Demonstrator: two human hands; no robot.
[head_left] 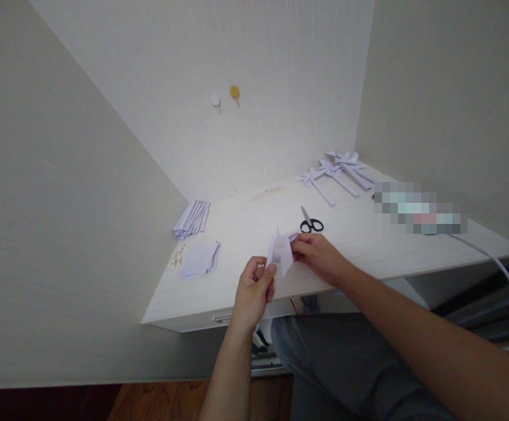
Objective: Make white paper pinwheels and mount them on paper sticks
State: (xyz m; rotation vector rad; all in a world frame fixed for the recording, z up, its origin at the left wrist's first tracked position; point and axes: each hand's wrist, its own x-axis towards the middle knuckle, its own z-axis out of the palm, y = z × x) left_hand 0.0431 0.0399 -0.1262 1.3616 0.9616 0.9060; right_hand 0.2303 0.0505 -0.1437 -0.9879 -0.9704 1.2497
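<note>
Hands: left hand (253, 287) and right hand (318, 255) are both pinching a small folded white paper piece (281, 251).
Done: finished white paper bows (336, 171) are lying at one o'clock.
Left: flat white paper sheets (199, 258) are waiting at nine o'clock.

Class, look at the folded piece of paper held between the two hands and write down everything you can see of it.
The folded paper is white to pale lilac, thin and creased into several flaps, one tip pointing up. It is held above the front edge of the pale wooden desk, not resting on it. The left hand pinches its lower left edge and the right hand grips its right side. Its exact fold pattern is too small to tell.
</note>
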